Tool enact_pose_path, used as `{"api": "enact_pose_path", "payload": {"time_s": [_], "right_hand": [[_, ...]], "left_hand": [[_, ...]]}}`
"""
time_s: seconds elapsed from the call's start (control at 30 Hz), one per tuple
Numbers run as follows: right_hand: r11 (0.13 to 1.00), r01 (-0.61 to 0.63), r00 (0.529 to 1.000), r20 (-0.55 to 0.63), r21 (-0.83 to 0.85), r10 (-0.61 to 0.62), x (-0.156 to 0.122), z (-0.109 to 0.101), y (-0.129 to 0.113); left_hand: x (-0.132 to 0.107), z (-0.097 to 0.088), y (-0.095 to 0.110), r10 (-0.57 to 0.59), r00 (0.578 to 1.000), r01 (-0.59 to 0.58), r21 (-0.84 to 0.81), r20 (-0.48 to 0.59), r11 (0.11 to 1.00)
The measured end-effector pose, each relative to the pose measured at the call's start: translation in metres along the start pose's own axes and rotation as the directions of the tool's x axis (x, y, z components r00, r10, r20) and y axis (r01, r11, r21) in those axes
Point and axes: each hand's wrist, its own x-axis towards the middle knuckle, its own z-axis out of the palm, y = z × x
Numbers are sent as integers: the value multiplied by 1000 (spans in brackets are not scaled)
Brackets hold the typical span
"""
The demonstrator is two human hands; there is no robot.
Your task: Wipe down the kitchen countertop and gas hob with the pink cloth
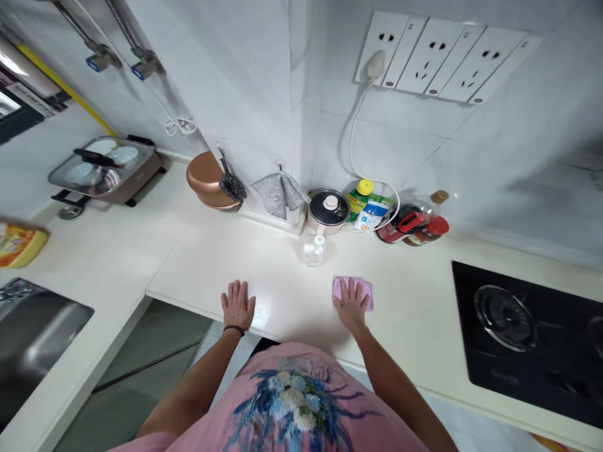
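Note:
My left hand [238, 307] lies flat near the front edge of the white countertop [198, 263], fingers apart, with nothing under it that I can see. A dark beaded bracelet [234, 329] circles that wrist. My right hand [352, 306] rests spread out on a small pink-purple cloth [367, 290], pressing it against the counter. The cloth shows around the fingertips and along the right side of the hand. Beyond and between my hands stands a clear, empty-looking container [313, 252] with a pale cap.
At the wall stand a small lidded pot [328, 210], seasoning bottles and packets [371, 212], and a red-lidded jar [428, 231]. A black gas stove [532, 339] is on the right. Leftward are a copper-coloured pot [210, 179], an electric pan [110, 172] and a steel sink [42, 339].

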Motion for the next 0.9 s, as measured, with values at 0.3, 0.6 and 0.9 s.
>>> {"api": "enact_pose_path", "payload": {"time_s": [0.3,0.6,0.9], "right_hand": [[994,84,991,-104,-65,-90,-116,60,-2],[993,96,995,-24,-62,-98,-38,21,-15],[999,23,999,-29,-48,-24,114,-46,-40]], "left_hand": [[2,3,-1,18,1000,-18,2,-9,1000],[1,5,-3,25,1000,-25,-29,-15,999],[-1,9,-6,44,997,-45,-25,-65,999]]}}
